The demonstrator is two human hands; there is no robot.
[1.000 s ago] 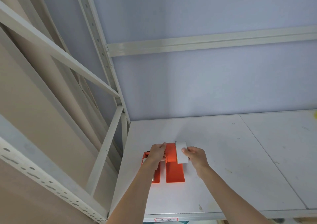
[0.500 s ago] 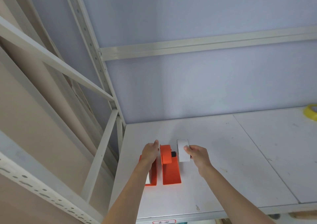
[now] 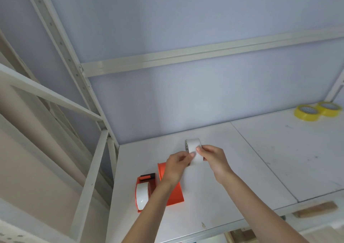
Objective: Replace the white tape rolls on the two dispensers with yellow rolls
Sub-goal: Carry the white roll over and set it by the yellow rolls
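Note:
Two orange tape dispensers stand side by side on the white shelf (image 3: 242, 177). The left dispenser (image 3: 145, 184) carries a white roll (image 3: 141, 196). The right dispenser (image 3: 174, 194) has no roll on it and is partly hidden behind my left forearm. A white tape roll (image 3: 193, 149) is held upright above the shelf, just beyond the right dispenser. My right hand (image 3: 214, 160) pinches it from the right and my left hand (image 3: 176, 165) touches its near edge. Two yellow rolls (image 3: 306, 112) (image 3: 328, 108) lie flat at the shelf's far right.
The shelf sits in a white metal rack, with a perforated upright (image 3: 78, 71) at the back left corner and a cross rail (image 3: 204, 53) along the lilac back wall. A wooden piece (image 3: 314, 209) shows below the front edge at the right.
My right hand has pulled the white roll off the right dispenser and lifted it away. My left hand left the dispensers and came up to the roll. The view swung right, revealing both yellow rolls.

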